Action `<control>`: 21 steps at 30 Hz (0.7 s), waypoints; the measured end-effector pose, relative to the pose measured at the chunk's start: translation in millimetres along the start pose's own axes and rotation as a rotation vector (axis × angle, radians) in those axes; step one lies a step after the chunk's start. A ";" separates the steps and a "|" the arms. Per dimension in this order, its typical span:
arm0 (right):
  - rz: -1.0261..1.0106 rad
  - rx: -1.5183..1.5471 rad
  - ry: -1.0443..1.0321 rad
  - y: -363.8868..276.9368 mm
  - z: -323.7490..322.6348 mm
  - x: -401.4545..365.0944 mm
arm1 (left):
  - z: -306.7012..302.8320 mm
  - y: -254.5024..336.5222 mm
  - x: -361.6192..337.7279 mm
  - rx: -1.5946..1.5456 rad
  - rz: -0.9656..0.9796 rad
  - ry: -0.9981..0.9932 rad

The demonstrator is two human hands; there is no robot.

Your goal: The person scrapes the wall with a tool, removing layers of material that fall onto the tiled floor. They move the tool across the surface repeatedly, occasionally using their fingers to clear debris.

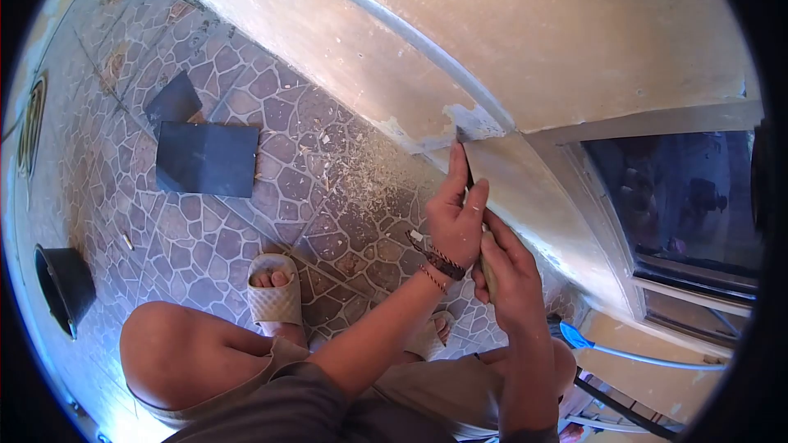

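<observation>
In my right hand (510, 275) is the pale handle of a scraper (469, 166), the fingers wrapped round it. Its thin dark blade, seen nearly edge-on, points up at the wall (394, 66). My left hand (456, 217), with cords round its wrist, grips the tool farther forward, the index finger stretched along the blade. The blade's tip touches or nearly touches a bare, pale patch (476, 121) where the paint is gone, beside a raised band (410, 41) on the wall.
Paint flakes (365, 176) litter the stone-patterned floor (213, 250) below the wall. Dark sheets (207, 159) lie to the left, and a black bucket (67, 289) is at the far left. A framed window (673, 197) is on the right, above a blue-headed tool (577, 335).
</observation>
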State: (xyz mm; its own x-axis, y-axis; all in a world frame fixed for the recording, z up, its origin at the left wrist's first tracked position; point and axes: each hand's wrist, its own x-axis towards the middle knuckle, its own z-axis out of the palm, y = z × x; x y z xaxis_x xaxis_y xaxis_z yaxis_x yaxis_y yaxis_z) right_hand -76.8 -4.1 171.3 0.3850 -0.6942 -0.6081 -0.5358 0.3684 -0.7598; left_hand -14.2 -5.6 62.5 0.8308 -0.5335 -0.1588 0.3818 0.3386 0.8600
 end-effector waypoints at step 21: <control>-0.197 -0.299 0.161 10.4 12.5 40.4 | -13.8 11.5 18.6 0.059 -0.268 -0.016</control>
State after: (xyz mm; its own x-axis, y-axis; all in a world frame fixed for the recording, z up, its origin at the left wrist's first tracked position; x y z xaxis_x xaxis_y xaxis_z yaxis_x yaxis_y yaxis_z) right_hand -57.5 -20.5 136.0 0.3917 -0.8307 -0.3956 -0.6682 0.0388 -0.7430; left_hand 11.2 -0.9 62.8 0.6963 -0.6103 -0.3776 0.5630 0.1381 0.8148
